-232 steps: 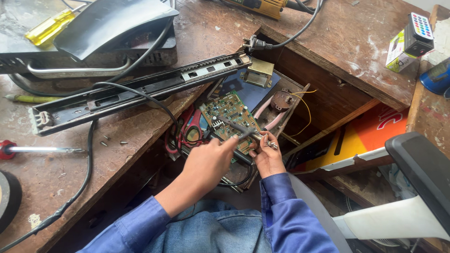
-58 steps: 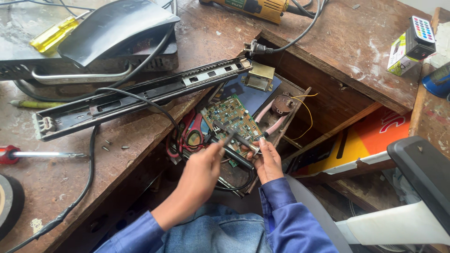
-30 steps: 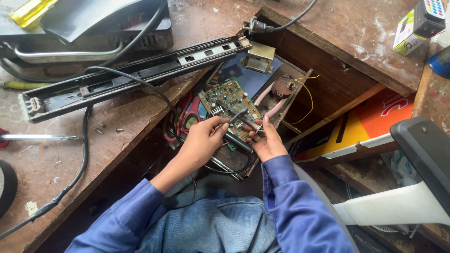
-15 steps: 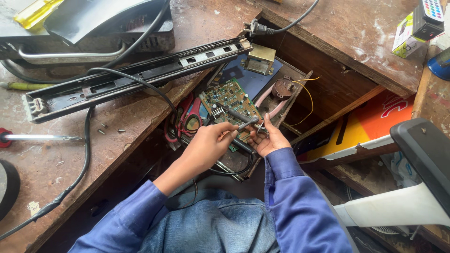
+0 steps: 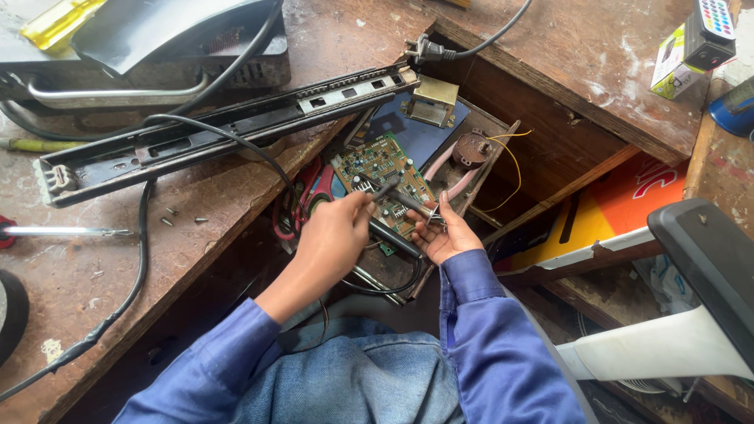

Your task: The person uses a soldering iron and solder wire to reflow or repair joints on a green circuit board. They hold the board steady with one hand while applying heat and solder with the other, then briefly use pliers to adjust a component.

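The left hand (image 5: 334, 239) is closed around a dark probe-like tool (image 5: 382, 189), thumb and fingers pinching its shaft, with the tip resting on the green circuit board (image 5: 375, 169). The right hand (image 5: 444, 232) lies palm up just beside the board's lower edge, fingers loosely curled around a second slim tool (image 5: 415, 207) whose end also points at the board — the exact contact point is too small to tell. The board sits tilted inside an open wooden drawer (image 5: 503, 145), over a blue panel (image 5: 416, 133), near a metal transformer (image 5: 430, 100) and a round brown part (image 5: 471, 148) with yellow wires. Red-handled pliers (image 5: 318, 188) lie at the drawer's left side. On the worn bench (image 5: 196, 204) above, a long black metal chassis strip (image 5: 220, 129) runs diagonally, crossed by a black cable (image 5: 141, 259); a screwdriver (image 5: 63, 232) lies at the far left — well apart from both hands
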